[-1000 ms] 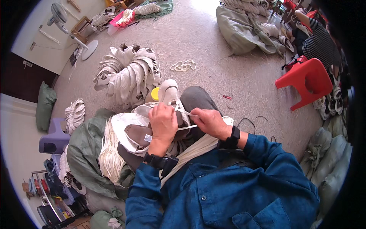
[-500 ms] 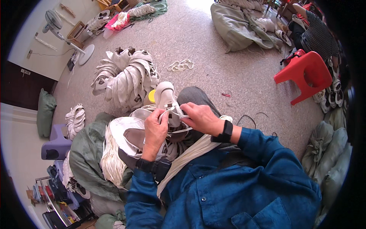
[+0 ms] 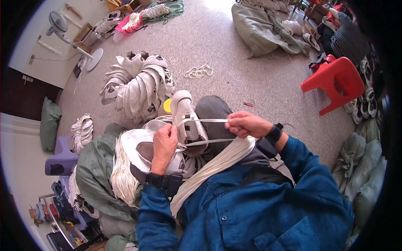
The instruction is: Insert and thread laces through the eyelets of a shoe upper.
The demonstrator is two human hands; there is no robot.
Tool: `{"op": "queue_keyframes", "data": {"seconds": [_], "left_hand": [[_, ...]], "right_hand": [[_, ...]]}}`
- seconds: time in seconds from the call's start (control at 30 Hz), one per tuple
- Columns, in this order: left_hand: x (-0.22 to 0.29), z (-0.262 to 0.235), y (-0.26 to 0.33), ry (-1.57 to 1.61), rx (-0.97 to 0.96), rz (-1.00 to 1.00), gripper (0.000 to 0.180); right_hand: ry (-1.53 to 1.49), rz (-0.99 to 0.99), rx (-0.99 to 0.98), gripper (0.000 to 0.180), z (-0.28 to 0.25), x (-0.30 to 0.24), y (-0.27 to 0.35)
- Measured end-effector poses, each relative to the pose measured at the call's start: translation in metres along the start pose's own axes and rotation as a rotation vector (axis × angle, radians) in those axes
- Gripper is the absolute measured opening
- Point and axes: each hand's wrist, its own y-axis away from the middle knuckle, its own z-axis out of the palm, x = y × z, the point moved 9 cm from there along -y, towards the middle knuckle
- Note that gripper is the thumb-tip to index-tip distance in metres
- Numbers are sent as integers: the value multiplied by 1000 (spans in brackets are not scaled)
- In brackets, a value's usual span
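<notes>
A whitish shoe upper (image 3: 182, 104) rests toe-away between my hands, beside my grey-clad knee. A flat white shoelace (image 3: 209, 120) runs taut from its eyelet area to my right hand (image 3: 250, 125), whose closed fingers pinch it out to the right. My left hand (image 3: 165, 144) is closed at the upper's left edge, fingertips on the lace there; the exact grip is partly hidden. A second length of lace crosses below, over my thigh. Under my left wrist lies another white upper (image 3: 140, 138). A thick bundle of white laces (image 3: 217, 173) drapes across my lap.
A ring-shaped stack of shoe uppers (image 3: 140, 85) stands on the floor ahead, left of a loose lace coil (image 3: 198, 71). Green sacking (image 3: 98, 167) and a purple stool (image 3: 63, 159) are at left. A red stool (image 3: 335, 81) stands right, near another person (image 3: 349, 42).
My right hand has moved right, away from the shoe upper, drawing the lace out straight. My left hand has shifted slightly left.
</notes>
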Motion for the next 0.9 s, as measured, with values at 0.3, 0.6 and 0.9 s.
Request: {"op": "queue_keyframes", "data": {"seconds": [0.3, 0.6, 0.9], "left_hand": [[-12, -16, 3, -8, -133, -99, 32], [1, -25, 19, -501, -7, 122, 23], [59, 48, 49, 499, 45, -62, 33]], "right_hand": [[-764, -601, 268, 34, -133, 11, 98], [-854, -907, 405, 23, -313, 86, 190], [-632, -694, 678, 13, -340, 43, 208]]}}
